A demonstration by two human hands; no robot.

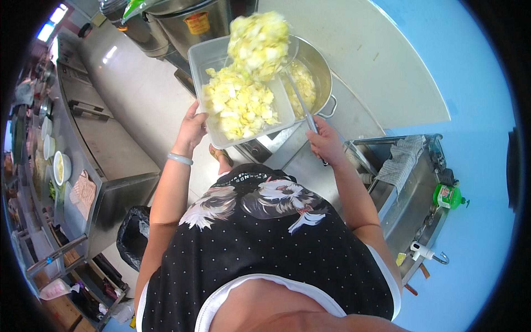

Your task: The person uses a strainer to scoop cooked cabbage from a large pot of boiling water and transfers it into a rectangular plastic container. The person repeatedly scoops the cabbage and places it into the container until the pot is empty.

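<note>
My left hand [193, 126] grips the left side of a translucent plastic tub [286, 99] that holds chopped pale-yellow cabbage [240, 103]. In my right hand [325, 141] is the long metal handle of a strainer ladle [301, 99]. Its head, blurred and heaped with more cabbage [260, 43], is above the far part of the tub. Right of the tub, partly behind it, stands a deep steel pot [325, 70] with cabbage pieces in liquid. The tub's near right edge overlaps the pot's rim in the view; whether they touch, I cannot tell.
Large steel containers [191, 31] stand beyond the tub. On the left runs a steel counter [120, 166] with white bowls [62, 168] and a checked cloth [83, 194]. A black-lined bin [133, 236] is below it. At right are a steel sink [408, 207], a striped cloth [400, 159] and a green bottle [448, 196].
</note>
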